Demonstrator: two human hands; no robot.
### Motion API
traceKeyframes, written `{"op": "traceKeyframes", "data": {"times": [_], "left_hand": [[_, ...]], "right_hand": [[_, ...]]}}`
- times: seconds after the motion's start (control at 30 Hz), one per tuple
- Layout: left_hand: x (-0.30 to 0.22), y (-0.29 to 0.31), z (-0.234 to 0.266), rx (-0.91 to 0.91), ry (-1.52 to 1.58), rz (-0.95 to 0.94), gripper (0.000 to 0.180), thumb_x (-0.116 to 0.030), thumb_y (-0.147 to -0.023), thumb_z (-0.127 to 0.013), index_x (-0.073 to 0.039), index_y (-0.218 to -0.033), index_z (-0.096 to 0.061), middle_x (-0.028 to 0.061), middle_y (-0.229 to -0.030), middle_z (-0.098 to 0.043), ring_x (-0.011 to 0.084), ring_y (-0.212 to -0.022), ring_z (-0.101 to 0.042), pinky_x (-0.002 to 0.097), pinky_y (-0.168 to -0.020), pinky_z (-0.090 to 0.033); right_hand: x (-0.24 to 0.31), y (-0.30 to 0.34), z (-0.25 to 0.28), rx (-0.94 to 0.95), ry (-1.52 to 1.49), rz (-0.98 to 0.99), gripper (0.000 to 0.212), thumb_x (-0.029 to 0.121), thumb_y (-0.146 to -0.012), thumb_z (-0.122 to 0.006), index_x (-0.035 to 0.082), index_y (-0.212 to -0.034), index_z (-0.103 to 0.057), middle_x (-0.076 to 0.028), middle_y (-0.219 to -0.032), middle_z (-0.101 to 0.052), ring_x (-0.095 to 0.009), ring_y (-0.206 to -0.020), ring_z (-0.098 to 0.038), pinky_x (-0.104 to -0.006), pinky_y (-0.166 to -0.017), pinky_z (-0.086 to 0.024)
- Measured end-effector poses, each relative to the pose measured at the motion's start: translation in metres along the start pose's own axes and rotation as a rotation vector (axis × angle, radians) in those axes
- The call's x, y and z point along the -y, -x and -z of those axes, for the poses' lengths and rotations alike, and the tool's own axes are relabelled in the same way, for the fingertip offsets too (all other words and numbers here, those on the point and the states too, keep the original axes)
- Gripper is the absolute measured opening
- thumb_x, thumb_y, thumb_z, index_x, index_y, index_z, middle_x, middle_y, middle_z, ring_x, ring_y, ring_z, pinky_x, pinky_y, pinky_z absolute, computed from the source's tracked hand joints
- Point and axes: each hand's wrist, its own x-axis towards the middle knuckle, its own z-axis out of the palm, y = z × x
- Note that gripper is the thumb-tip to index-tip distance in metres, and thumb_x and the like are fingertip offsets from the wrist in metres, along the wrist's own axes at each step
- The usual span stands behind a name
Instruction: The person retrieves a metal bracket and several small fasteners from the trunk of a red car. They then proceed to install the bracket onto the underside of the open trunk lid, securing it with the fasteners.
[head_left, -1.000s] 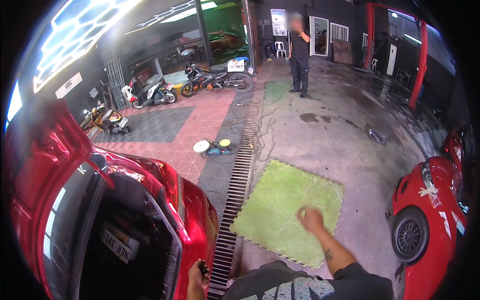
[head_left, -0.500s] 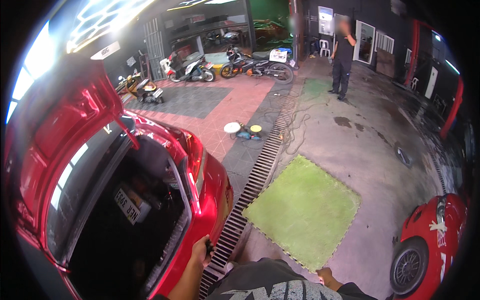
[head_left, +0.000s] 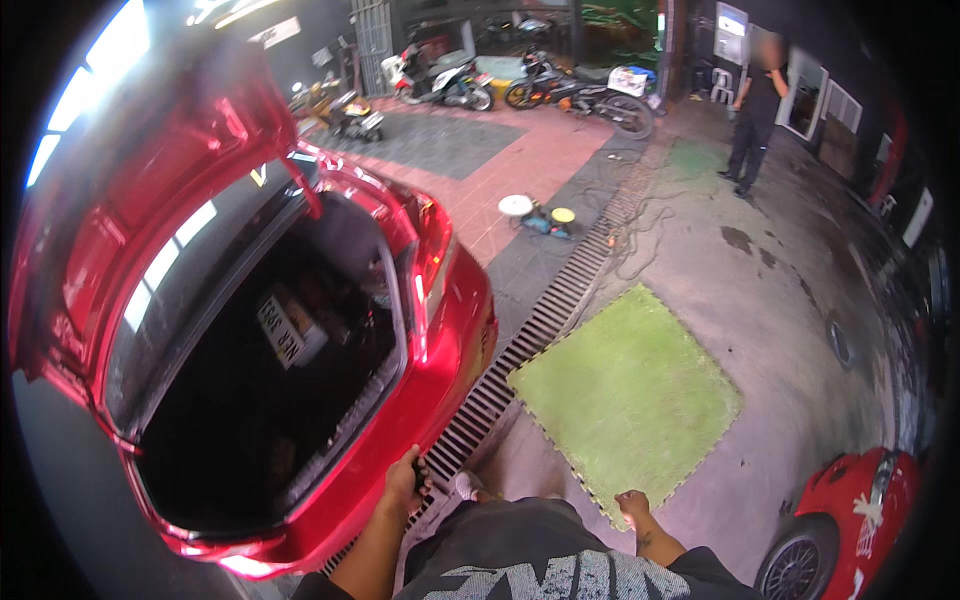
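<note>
My left hand [head_left: 404, 480] is closed around a small black object [head_left: 419, 474], whose kind I cannot make out. It is beside the rear bumper [head_left: 440, 395] of a red car, above the floor grating. The car's trunk lid [head_left: 160, 170] is raised. Inside the dark trunk lies a white licence plate [head_left: 290, 328] among things too dim to tell. My right hand [head_left: 631, 505] hangs loosely curled over the near corner of a green foam mat [head_left: 630, 390], with nothing visible in it.
A drain grating [head_left: 545, 335] runs between car and mat. Beyond lie a corded power tool [head_left: 545, 222] with round pads and a loose cable [head_left: 645, 235]. Parked motorcycles [head_left: 580, 90] line the back. A person [head_left: 755, 120] stands at the far right. Another red car's wheel [head_left: 800, 560] is near right.
The view has tilted down and turned left, so the scene sits farther right. My right hand and forearm have come farther into view. My left hand still holds the black object.
</note>
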Motion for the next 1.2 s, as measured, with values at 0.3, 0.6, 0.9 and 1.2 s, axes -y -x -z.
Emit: {"op": "traceKeyframes", "data": {"times": [0.3, 0.6, 0.9, 1.2], "left_hand": [[0.022, 0.007, 0.082, 0.014, 0.284, 0.019, 0.042, -0.046, -0.103, -0.056, -0.006, -0.094, -0.063, 0.0068, -0.07, -0.059, 0.0229, -0.062, -0.061, 0.0341, -0.049, -0.047], [-0.055, -0.06, 0.138, 0.212, 0.436, 0.007, 0.04, -0.039, -0.103, -0.059, 0.0, -0.104, -0.067, 0.0071, -0.08, -0.063, 0.0209, -0.073, -0.065, 0.0332, -0.06, -0.053], [-0.16, -0.18, 0.314, -0.203, 0.447, -0.013, 0.03, -0.035, -0.1, -0.063, -0.006, -0.099, -0.071, 0.0033, -0.078, -0.062, 0.016, -0.068, -0.057, 0.0307, -0.058, -0.044], [-0.18, -0.242, 0.437, -0.421, 0.186, 0.061, 0.024, -0.031, -0.101, -0.063, -0.009, -0.1, -0.073, -0.0043, -0.068, -0.046, 0.011, -0.064, -0.051, 0.0265, -0.057, -0.04]], "right_hand": [[-0.002, 0.031, -0.004, 0.191, 0.06, -0.254, 0.026, 0.035, -0.096, -0.07, 0.011, -0.105, -0.066, -0.006, -0.08, -0.059, -0.022, -0.066, -0.054, -0.0424, -0.057, -0.048], [0.007, 0.081, -0.061, 0.111, 0.072, -0.342, 0.033, 0.036, -0.093, -0.071, 0.008, -0.111, -0.068, -0.007, -0.08, -0.063, -0.021, -0.059, -0.058, -0.0431, -0.055, -0.053], [0.095, 0.192, -0.15, 0.213, 0.158, -0.239, 0.021, 0.026, -0.095, -0.074, 0.008, -0.106, -0.071, -0.001, -0.058, -0.052, -0.014, -0.039, -0.046, -0.0323, -0.038, -0.038], [0.146, 0.229, -0.184, 0.116, 0.236, -0.146, 0.027, 0.027, -0.092, -0.076, 0.004, -0.104, -0.073, -0.004, -0.054, -0.054, -0.015, -0.038, -0.049, -0.0336, -0.036, -0.04]]}}
